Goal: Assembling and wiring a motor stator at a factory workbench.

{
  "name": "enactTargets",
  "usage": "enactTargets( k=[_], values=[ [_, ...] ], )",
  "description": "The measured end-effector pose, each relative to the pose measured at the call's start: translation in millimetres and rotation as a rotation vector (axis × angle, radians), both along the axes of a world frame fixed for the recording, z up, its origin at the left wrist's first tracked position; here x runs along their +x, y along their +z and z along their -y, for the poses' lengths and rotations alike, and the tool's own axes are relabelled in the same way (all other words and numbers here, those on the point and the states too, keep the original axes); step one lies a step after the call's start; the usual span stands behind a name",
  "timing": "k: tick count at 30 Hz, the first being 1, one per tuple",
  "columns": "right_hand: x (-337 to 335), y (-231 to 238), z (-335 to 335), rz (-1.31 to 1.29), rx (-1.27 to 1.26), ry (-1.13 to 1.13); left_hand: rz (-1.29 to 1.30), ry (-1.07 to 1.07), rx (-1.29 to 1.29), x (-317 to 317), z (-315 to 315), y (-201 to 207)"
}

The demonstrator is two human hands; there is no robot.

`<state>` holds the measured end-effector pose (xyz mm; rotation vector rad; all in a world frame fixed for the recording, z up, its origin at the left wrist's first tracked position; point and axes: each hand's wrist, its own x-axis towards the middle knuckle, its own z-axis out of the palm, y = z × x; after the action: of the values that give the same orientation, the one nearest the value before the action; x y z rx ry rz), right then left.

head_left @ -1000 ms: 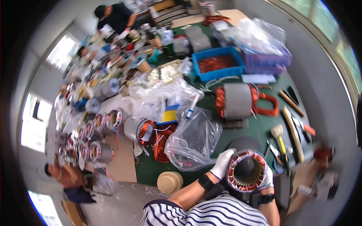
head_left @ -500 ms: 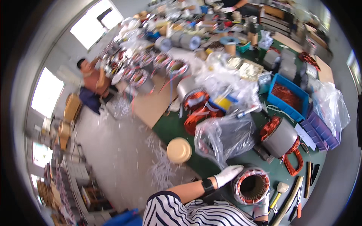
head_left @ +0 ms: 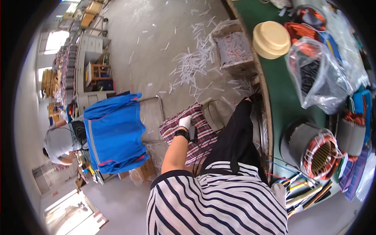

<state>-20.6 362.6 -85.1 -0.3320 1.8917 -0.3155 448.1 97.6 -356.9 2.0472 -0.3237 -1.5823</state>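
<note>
My left hand (head_left: 185,122), in a white glove with a dark watch at the wrist, is over a red-and-white plaid cushion (head_left: 201,139) on a chair. Its fingers look curled, and what they hold, if anything, is hidden. Beside it is a small dark grey block (head_left: 193,133), with thin dark cables nearby. My right hand (head_left: 279,192), also gloved, is at the bench edge near several long tools, its fingers mostly hidden by my striped shirt. A grey motor stator (head_left: 299,143) with copper windings bound in white cord lies on the green bench, its open bore facing right.
A blue jacket (head_left: 115,133) hangs over a chair at left; a person (head_left: 62,139) sits beyond. Paper strips (head_left: 194,64) litter the floor beside a lined box (head_left: 235,49). A cream round tub (head_left: 271,39) and plastic bag (head_left: 319,78) stand on the green bench (head_left: 274,84).
My view has swung left and down toward the chair. My left hand has left the stator and moved to the plaid cushion. My right hand is now at the bench edge, away from the stator.
</note>
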Motion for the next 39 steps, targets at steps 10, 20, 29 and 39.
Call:
enactTargets(
  k=[10,20,29,39],
  values=[
    [-20.5,-29.5,22.2,-0.035,0.093,0.346,0.861,-0.785,0.363,-19.3,47.5,-13.9],
    [-25.4,4.9,14.6,0.049,0.036,0.380,-0.418,-1.169,-0.069,-121.0,61.7,-27.1],
    [-2.1,33.4,-43.3,0.130,-0.105,0.360,-0.241,-2.646,-0.112,-20.7,-51.4,55.4],
    [49.9,5.1,-75.5,0.223,-0.389,0.323,0.031,-2.445,0.316,164.9,-91.2,245.0]
  ],
)
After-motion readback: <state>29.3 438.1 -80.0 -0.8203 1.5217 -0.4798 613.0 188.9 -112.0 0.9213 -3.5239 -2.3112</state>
